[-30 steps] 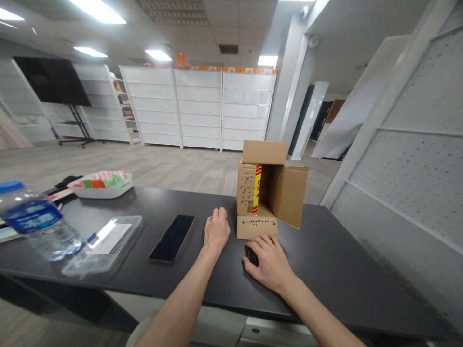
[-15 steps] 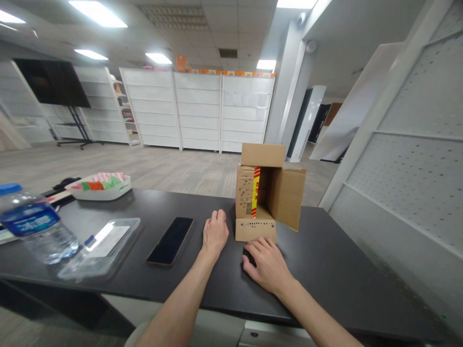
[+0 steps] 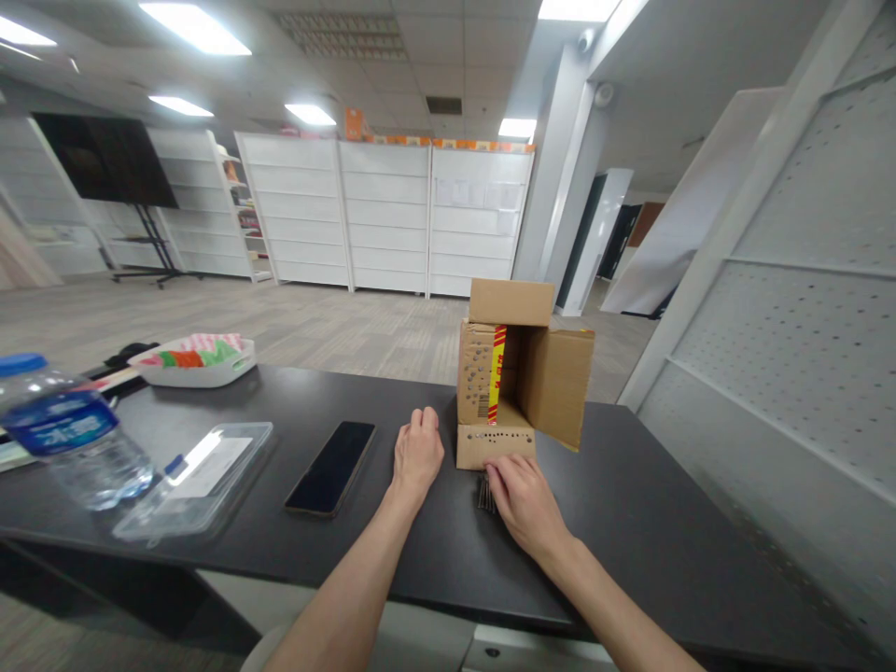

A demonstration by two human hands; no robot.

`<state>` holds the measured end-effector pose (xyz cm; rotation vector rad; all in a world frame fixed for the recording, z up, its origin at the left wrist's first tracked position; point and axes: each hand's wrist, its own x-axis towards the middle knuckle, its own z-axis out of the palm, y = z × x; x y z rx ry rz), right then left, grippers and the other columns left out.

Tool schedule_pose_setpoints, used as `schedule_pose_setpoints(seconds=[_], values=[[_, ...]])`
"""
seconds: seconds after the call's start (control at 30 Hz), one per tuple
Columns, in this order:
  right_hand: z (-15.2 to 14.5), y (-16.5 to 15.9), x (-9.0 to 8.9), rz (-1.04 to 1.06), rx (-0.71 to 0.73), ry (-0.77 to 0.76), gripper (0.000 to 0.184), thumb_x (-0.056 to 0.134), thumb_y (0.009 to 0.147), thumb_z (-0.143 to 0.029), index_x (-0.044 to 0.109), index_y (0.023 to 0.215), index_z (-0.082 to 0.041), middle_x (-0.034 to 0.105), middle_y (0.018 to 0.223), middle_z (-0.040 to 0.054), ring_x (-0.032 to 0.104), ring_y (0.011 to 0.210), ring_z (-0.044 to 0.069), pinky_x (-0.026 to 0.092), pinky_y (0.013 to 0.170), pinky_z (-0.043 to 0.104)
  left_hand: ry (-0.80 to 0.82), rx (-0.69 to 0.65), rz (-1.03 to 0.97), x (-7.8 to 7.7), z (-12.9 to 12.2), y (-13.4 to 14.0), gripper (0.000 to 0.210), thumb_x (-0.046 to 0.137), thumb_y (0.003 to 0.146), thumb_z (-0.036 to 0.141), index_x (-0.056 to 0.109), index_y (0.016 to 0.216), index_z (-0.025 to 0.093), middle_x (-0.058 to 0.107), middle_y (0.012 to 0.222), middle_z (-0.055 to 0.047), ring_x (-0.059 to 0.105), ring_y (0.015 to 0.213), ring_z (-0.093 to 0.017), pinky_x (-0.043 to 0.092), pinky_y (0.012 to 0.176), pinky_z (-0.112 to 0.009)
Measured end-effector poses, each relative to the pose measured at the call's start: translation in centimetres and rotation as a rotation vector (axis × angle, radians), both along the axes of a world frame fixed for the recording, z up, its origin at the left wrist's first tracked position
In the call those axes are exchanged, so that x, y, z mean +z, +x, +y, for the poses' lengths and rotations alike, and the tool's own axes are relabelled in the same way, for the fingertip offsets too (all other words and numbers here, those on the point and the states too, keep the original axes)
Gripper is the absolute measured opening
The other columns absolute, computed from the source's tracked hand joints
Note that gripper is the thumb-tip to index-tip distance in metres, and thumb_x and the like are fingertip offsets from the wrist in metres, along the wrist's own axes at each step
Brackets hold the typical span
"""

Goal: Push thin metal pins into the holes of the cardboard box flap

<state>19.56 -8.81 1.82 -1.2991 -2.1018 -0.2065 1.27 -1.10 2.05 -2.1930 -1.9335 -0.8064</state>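
Note:
An open cardboard box (image 3: 477, 383) lies on its side on the dark table, its opening towards me and its flaps spread. Small dark round spots dot its left flap and its lower front flap (image 3: 494, 448). Just in front of that lower flap, my right hand (image 3: 522, 495) has thumb and fingers pinched together; what they hold, if anything, is hidden. A small pile of thin dark metal pins, like nails or screws (image 3: 485, 493), lies beside the thumb. Left of the box, my left hand (image 3: 418, 453) rests curled on the table, its fingers closed and palm hidden.
A black phone (image 3: 330, 469) lies left of my left arm. Further left are a clear plastic case (image 3: 203, 476), a water bottle (image 3: 66, 434) and a white basket (image 3: 203, 373) with colourful items. A perforated partition (image 3: 791, 355) borders the table (image 3: 630, 523) on the right.
My right hand has lifted off the small metal pile and shifted slightly towards the box flap, its fingers drawing together. The pile now shows. The left hand stays put.

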Motion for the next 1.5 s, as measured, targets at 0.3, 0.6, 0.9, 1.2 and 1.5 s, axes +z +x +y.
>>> schedule_pose_setpoints(seconds=[0.3,0.6,0.9,1.2,1.5], values=[[2.8,0.2,0.8,0.351,-0.058,-0.006,0.029,0.038,0.102,-0.032,0.064,0.099,-0.02,0.072,0.098,0.0081,0.064,0.093,0.023,0.045,0.085,0.037,-0.001,-0.002,0.003,0.0,0.1,0.0,0.019,0.04,0.092,0.009,0.053,0.098,0.02,0.058,0.096,-0.006,0.063,0.086,-0.019,0.047,0.082,-0.031],[4.3,0.4,0.1,0.36,-0.106,0.041,0.03,0.037,0.103,-0.033,0.064,0.1,-0.019,0.071,0.098,0.0089,0.064,0.092,0.024,0.045,0.085,0.037,0.004,0.0,0.007,-0.1,0.1,0.0,0.02,0.039,0.092,0.008,0.054,0.097,0.02,0.058,0.095,-0.005,0.062,0.084,-0.019,0.047,0.081,-0.031],[4.4,0.3,-0.2,0.322,-0.087,0.053,0.029,0.041,0.101,-0.033,0.066,0.1,-0.019,0.072,0.099,0.0091,0.065,0.092,0.024,0.045,0.085,0.038,0.0,-0.006,-0.007,-0.1,0.0,0.0,0.018,0.04,0.091,0.008,0.053,0.096,0.021,0.058,0.095,-0.005,0.063,0.085,-0.018,0.047,0.082,-0.031],[4.4,0.1,-0.5,0.22,-0.099,0.014,0.021,0.046,0.098,-0.026,0.066,0.094,-0.021,0.072,0.094,0.0062,0.063,0.091,0.023,0.039,0.084,0.036,-0.008,-0.008,-0.01,0.0,0.1,0.0,0.018,0.041,0.091,0.009,0.053,0.097,0.021,0.058,0.096,-0.005,0.064,0.086,-0.018,0.047,0.084,-0.031],[3.3,0.1,0.0,0.183,-0.128,-0.072,0.021,0.047,0.095,-0.024,0.067,0.089,-0.021,0.071,0.092,0.0056,0.063,0.092,0.023,0.04,0.082,0.036,-0.008,-0.002,-0.009,0.0,0.1,0.0,0.019,0.038,0.093,0.01,0.053,0.098,0.02,0.058,0.096,-0.005,0.064,0.086,-0.019,0.047,0.084,-0.031]])
